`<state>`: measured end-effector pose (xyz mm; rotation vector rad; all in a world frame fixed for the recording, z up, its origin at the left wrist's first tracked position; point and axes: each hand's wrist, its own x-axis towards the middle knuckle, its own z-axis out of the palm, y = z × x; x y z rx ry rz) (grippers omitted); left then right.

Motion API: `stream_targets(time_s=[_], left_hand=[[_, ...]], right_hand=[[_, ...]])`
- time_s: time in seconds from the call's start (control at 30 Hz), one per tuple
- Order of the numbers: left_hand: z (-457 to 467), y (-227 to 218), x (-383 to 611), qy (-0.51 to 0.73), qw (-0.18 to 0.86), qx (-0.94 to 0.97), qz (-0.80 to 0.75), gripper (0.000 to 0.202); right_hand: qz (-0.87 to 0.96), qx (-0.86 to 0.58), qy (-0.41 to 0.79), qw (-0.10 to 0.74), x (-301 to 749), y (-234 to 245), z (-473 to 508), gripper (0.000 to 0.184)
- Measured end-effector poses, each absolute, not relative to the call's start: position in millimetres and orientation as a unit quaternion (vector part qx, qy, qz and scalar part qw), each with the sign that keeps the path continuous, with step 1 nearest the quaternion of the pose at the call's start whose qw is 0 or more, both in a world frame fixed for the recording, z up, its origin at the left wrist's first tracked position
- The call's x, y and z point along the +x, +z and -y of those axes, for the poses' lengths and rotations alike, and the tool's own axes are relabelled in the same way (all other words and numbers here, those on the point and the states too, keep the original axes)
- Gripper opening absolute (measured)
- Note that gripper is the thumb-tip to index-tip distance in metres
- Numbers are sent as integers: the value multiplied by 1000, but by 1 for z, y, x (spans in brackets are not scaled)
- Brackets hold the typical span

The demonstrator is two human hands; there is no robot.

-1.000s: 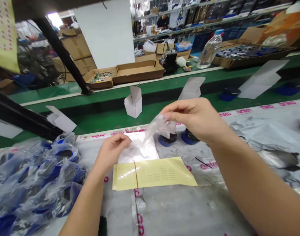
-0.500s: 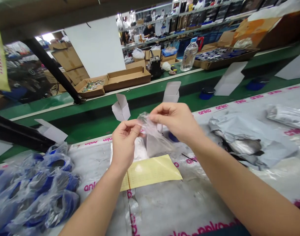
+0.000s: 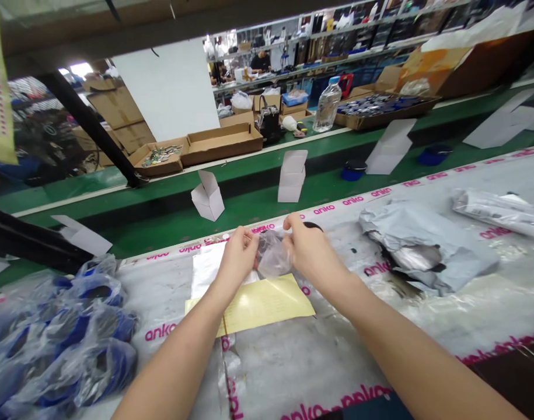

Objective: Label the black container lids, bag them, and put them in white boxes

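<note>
A thin clear plastic bag (image 3: pixel 274 256) is stretched between my two hands, above a yellow sheet of paper (image 3: pixel 267 303). On its left edge, my left hand (image 3: pixel 239 254) is closed, thumb and fingers pinched. My right hand (image 3: pixel 308 245) grips the bag's other side, its fingertips partly hidden. Beyond the right hand, a dark round object (image 3: pixel 313 226) shows only in part. Under and beside my left wrist lies a stack of white plastic bags (image 3: pixel 204 269).
Blue round items in clear bags (image 3: pixel 91 326) are heaped at the left. Open white boxes (image 3: pixel 292 178) and a blue-and-black round item (image 3: pixel 353 170) sit on the green belt (image 3: pixel 244 201). A torn grey mailer (image 3: pixel 450 245) lies at right. A water bottle (image 3: pixel 327 105) stands behind.
Both hands have moved down toward the table, the right one also farther from the left. The bag now hangs lower and spreads wider between them. The view has shifted slightly.
</note>
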<state>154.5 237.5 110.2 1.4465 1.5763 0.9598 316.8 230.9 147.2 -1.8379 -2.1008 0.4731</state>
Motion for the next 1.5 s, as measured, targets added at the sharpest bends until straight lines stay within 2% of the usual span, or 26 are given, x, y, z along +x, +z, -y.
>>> stream_targets(time_s=[0.07, 0.17, 0.43, 0.53, 0.73, 0.8, 0.87, 0.97, 1.07, 1.17, 1.23, 1.33, 1.43, 1.5], left_hand=[[-244, 107, 156, 348, 362, 586, -636, 14], [-250, 112, 157, 300, 346, 605, -651, 17], [-256, 131, 158, 163, 186, 695, -675, 11], [-257, 128, 157, 128, 166, 709, -673, 20], [-244, 122, 147, 160, 129, 752, -626, 31], [-240, 119, 141, 224, 151, 757, -595, 40], [-238, 114, 136, 290, 247, 752, -539, 61], [-238, 102, 134, 303, 382, 730, -479, 86], [-243, 99, 136, 319, 399, 698, -502, 87], [-250, 112, 134, 380, 440, 638, -505, 90], [-250, 126, 128, 408, 438, 615, -513, 75], [-248, 138, 122, 400, 392, 637, -529, 38], [-245, 135, 122, 383, 353, 646, -557, 21], [-244, 133, 124, 381, 323, 638, -586, 10]], right_hand=[[741, -657, 122, 65, 311, 152, -230, 33], [743, -662, 93, 17, 306, 152, -230, 33], [747, -656, 107, 25, 304, 139, -237, 35], [744, -657, 121, 18, 304, 134, -239, 33], [742, -656, 136, 22, 314, 129, -222, 28], [757, -639, 123, 63, 318, 127, -215, 25], [795, -583, 102, 135, 319, 120, -212, 22], [824, -505, 118, 229, 314, 100, -217, 39], [806, -495, 175, 272, 309, 90, -230, 51], [770, -508, 238, 305, 307, 101, -243, 42], [729, -510, 315, 332, 306, 116, -249, 41], [656, -504, 424, 369, 303, 131, -254, 51], [628, -515, 454, 366, 300, 133, -258, 55], [644, -506, 464, 337, 300, 130, -259, 50]])
